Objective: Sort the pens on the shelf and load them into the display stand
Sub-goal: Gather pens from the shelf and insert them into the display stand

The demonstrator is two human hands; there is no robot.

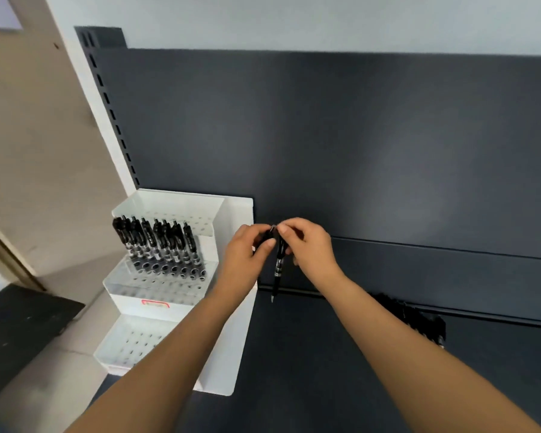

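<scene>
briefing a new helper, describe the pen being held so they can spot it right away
Above the dark shelf, just right of the white display stand, the left hand and right hand meet. Both pinch the top of one black pen hanging tip down. The racked pens stand in the stand's holes; the loose pens lie heaped at right.

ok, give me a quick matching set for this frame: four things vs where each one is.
1 single pen
2 row of pens
3 pile of pens
4 red label

A on the shelf, right side
B front of the display stand
C standing in the stand's holes
D held by left hand and right hand

Pairs: 1-D, 2-C, 3-A, 4-B
</scene>
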